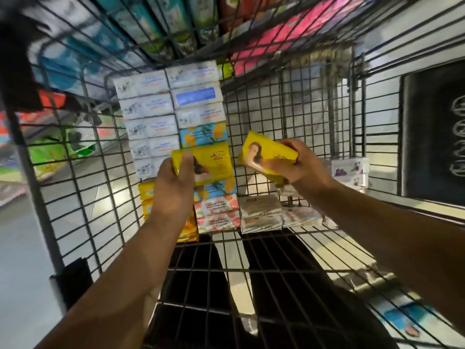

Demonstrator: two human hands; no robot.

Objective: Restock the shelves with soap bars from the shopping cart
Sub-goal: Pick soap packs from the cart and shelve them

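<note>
head view, looking down into the shopping cart [100,197], wire grid on every side of me.

my left hand [173,182] grips a yellow soap pack [214,167]. the thumb curls over its left end and the fingers are hidden behind it. the pack is held up clear of the cart floor, right over the stacked stock.

my right hand [299,165] grips a second yellow pack [266,154], fingers wrapped round its right end. it sits tilted, printed front toward me. the two packs are near each other but apart, with bare wire showing between them.

down on the cart floor, the white soap bars [148,107] lie in two tight rows running away from me, touching side by side. next come the blue-and-orange packs [203,137], one showing just above the pack in my left hand and another peeking out below it. nearer to me are the pink-and-white packs [216,210], and just beside them on the right the beige packs [259,212]. more yellow packs [146,195] poke out left of my left wrist, partly covered by it. over by the right wall of the cart sit white packs with purple print [349,167], well apart from the main stack.

past the far end of the cart, the shelves [163,16] are a blur of teal, green and pink packaging; i cannot read any of it. outside the right wall stands a black panel [432,132] with white loops on it.
</note>
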